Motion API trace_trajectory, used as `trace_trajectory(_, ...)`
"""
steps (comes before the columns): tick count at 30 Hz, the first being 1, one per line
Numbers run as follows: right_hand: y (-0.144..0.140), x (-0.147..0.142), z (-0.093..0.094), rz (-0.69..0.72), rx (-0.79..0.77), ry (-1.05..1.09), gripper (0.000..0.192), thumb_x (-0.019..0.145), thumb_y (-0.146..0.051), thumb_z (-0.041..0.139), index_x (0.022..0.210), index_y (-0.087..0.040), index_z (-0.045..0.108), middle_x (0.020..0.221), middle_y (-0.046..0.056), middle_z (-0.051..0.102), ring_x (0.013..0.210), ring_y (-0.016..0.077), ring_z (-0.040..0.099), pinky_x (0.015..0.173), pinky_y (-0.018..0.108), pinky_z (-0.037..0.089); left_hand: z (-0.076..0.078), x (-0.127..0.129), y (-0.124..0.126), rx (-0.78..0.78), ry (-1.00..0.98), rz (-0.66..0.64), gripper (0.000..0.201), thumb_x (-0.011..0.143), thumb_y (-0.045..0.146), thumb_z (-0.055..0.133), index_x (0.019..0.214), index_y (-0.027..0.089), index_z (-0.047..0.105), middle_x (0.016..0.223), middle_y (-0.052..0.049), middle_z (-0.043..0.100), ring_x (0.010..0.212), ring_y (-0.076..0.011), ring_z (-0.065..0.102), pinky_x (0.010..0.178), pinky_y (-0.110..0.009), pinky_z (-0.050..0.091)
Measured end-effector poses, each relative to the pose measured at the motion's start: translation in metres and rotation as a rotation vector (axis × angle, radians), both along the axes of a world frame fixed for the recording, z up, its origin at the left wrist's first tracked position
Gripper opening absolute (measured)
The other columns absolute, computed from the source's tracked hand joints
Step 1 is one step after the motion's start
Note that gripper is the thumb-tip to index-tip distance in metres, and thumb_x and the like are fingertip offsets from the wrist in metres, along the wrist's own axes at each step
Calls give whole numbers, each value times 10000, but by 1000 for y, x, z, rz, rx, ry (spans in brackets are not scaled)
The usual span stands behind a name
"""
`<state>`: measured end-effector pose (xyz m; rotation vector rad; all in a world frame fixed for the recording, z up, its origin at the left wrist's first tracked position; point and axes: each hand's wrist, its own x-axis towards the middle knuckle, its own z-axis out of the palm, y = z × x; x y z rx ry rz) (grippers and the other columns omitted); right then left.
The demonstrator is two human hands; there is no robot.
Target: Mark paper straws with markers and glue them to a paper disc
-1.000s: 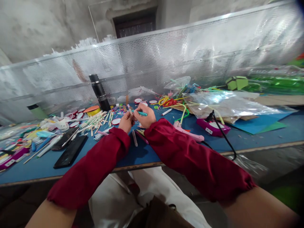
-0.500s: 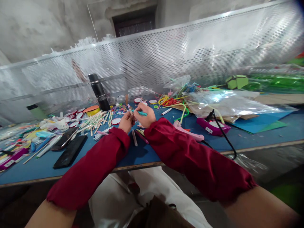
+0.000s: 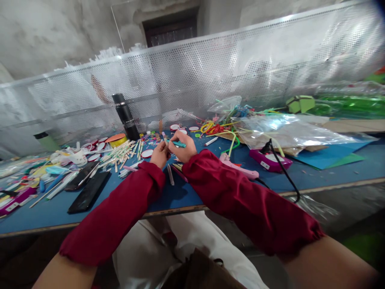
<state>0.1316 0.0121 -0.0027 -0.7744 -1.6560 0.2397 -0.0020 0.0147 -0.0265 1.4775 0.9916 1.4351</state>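
Note:
My left hand is closed in a pinch on a craft stick whose upper end looks pinkish. Gripped in my right hand is a teal marker, held like a pen, with its tip end turned toward the stick. The two hands nearly touch above the blue tabletop. Just below them lie a pale stick and a pink one. A white marker rests to the right of my right hand.
A black bottle stands behind loose craft sticks. Two dark phones, one of them here, lie at left. Rightward are a pink glue gun, a purple power strip with a black cable, and clear plastic bags.
The teal marker has tilted slightly, its back end dipping a little, as my right hand shifts slightly. My left hand stays in place with the craft stick.

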Motion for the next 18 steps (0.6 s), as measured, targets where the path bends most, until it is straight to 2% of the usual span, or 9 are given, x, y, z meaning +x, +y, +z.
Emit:
trace_trajectory(9,3,0,1,-17,36,30,161,789,-268,598,678,-241,485,672,-32,549,644,140,520,619,284,384,2,2,-3,-19,10,4,213,875,347,631,799,189,510,606,61,488,444,-58,370,441,-222,241)
trace_trajectory(18,0,2,2,-19,0,-16,163,802,-275,586,679,-240,485,664,-28,560,654,148,531,627,287,385,2,0,-2,-12,8,-5,206,876,350,642,810,185,538,598,57,491,441,-57,386,436,-213,238)
